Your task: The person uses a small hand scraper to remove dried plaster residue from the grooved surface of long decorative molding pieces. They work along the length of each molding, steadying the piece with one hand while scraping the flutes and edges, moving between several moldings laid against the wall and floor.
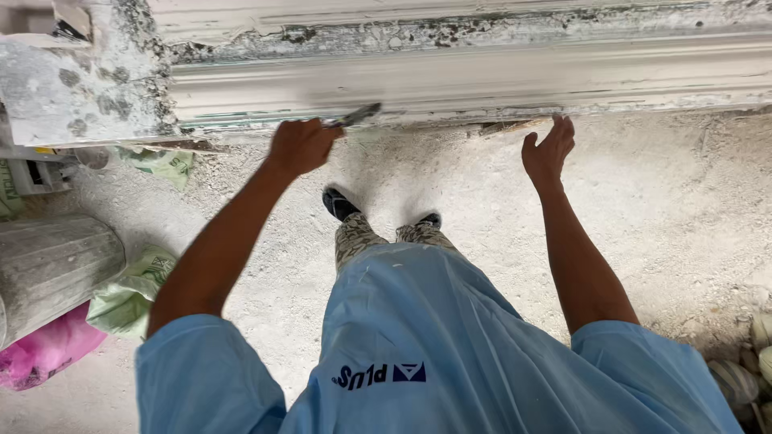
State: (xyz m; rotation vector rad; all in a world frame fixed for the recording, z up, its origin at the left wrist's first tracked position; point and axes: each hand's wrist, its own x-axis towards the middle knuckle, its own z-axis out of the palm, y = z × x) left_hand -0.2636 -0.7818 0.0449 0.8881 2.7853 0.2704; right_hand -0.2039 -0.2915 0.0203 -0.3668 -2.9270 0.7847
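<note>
A long white plaster moulding (482, 76) runs across the top of the view, resting on a rough, plaster-caked bench. My left hand (299, 146) is closed around a small dark scraping tool (358, 115), whose blade touches the lower edge of the moulding. My right hand (548, 149) is empty, with its fingers up against the underside of the moulding's lower edge further right. Both arms reach forward from light blue sleeves.
The dusty white floor (667, 209) lies below, with my feet (339, 202) close to the bench. A grey ribbed column piece (48, 265) lies at left, with a green bag (129, 297) and a pink bag (44, 354) beside it. Rubble sits at far right (752, 362).
</note>
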